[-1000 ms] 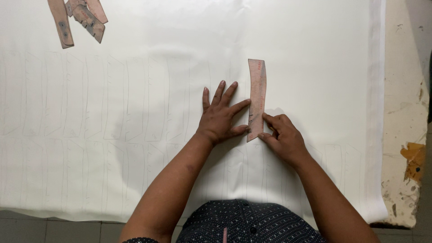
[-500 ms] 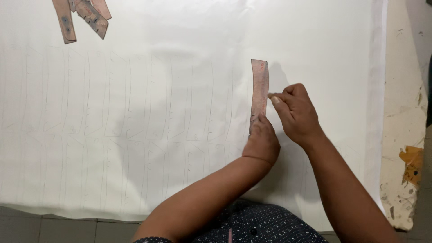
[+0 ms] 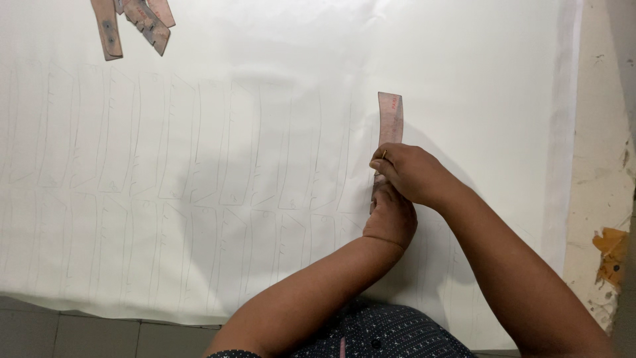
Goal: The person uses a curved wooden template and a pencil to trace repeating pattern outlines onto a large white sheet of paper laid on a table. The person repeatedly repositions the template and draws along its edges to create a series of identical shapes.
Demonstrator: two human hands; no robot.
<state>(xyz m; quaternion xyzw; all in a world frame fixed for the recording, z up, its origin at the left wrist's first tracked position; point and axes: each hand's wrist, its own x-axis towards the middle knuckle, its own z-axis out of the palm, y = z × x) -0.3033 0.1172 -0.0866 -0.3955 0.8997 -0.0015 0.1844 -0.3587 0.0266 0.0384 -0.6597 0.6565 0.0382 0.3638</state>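
Forearms enter from the bottom edge, over your dark dotted shirt [image 3: 377,338], and meet right of centre on the white sheet [image 3: 265,132].

Your left hand [image 3: 391,219] lies nearest you, knuckles up, pressed down on the lower end of the pink template strip [image 3: 390,119]. Its fingers are tucked under and partly hidden by the other hand, so you cannot tell how far it is open or whether it grips the strip or only pins it flat.

Your right hand [image 3: 411,174] sits just above it, overlapping its fingertips. The fingers are curled in close, and the thumb and forefinger pinch something thin and yellowish at the strip's left edge; it is too small to identify. This hand also rests on the strip.

The strip stands roughly upright on the sheet, slightly curved, with only its upper part showing beyond your right hand.

The sheet covers most of the table and carries 2 rows of faint traced outlines, all narrow and curved like the strip, running left from your hands.

A bare, chipped table surface [image 3: 603,199] shows along the right edge.

Farthest away, at the top left, a loose pile of similar pink templates [image 3: 132,20] lies well apart from both hands.
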